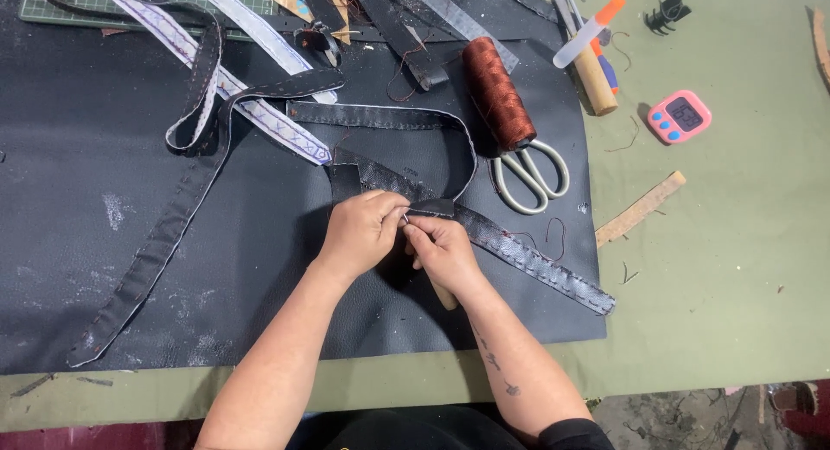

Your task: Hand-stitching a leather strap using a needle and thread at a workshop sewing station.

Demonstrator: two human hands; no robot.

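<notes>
My left hand and my right hand meet at the middle of a black stitched leather strap that lies on a large black leather sheet. Both hands pinch the strap where it folds, and a small metal ring or needle shows between the fingers. A wooden handle sticks out under my right palm. The strap loops back up toward the far side and runs off to the right.
A spool of rust-brown thread and pale-handled scissors lie just beyond my hands. Other black and white straps sprawl at the left. A pink timer, wooden sticks, a black clip and tools sit on the green table.
</notes>
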